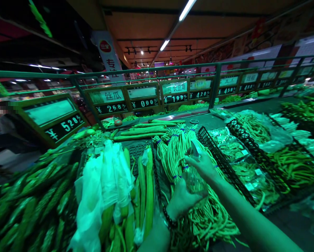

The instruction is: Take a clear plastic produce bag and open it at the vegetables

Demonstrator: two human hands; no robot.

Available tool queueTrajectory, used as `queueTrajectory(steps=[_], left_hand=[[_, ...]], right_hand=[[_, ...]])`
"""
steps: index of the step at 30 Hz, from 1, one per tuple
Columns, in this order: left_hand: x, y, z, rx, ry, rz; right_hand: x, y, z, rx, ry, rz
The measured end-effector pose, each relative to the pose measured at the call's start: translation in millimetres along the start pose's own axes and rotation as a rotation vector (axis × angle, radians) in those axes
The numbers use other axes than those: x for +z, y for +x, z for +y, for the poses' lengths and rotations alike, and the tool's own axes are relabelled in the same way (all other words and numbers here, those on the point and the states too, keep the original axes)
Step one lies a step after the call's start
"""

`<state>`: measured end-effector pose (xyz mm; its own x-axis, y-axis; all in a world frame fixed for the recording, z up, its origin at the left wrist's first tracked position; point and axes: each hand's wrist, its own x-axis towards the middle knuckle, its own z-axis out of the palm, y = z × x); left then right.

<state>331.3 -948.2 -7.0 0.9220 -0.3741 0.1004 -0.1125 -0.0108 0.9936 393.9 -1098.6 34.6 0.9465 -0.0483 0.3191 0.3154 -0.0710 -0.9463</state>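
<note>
Bundles of long beans (172,157), tied with purple bands, fill the crate in front of me. Over them, my left hand (184,198), with a dark beaded bracelet at its wrist, curls round a clear plastic bag (195,180). My right hand (202,164) is just above and beyond it, its fingers bent close to the tied bean ends. A pale, shiny piece shows by those fingers; whether it belongs to the bag is unclear. Loose bean ends hang below both hands.
Left of the beans lie loofahs (148,189) under white plastic bags (101,192), then a heap of dark green gourds (33,206). A black crate divider (220,161) and bagged vegetables (247,175) stand right. Price signs (174,92) hang along a rail behind.
</note>
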Motion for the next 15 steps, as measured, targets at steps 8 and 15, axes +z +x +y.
queueTrajectory(steps=[8, 15], left_hand=[[-40.5, 48.2, 32.2, 0.098, 0.068, 0.083], [-48.9, 48.6, 40.4, 0.157, 0.044, 0.104]], right_hand=[[24.0, 76.9, -41.0, -0.093, -0.032, -0.012], [43.1, 78.3, -57.9, -0.136, -0.029, 0.031]])
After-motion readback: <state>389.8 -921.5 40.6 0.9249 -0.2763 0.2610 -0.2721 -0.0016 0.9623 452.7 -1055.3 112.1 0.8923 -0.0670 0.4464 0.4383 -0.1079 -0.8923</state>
